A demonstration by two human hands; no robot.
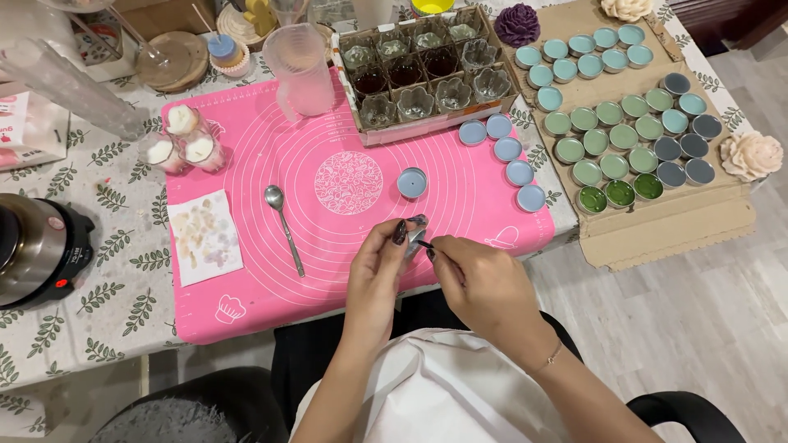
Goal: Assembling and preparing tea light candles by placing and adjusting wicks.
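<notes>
My left hand (379, 267) holds a small round metal tin (414, 238) near the front edge of the pink silicone mat (246, 287). My right hand (484, 283) pinches something thin and small at the tin's top; it is too small to name. A blue tealight-style tin (412, 182) lies on the mat just beyond the hands. A row of several blue tins (509, 152) curves along the mat's right side.
A metal spoon (283, 226) lies on the mat at left. A plastic jug (300, 70) and a box of glass cups (427, 70) stand at the back. Cardboard trays (657, 217) of green, teal and grey tins sit right. A dark pot (33, 246) is far left.
</notes>
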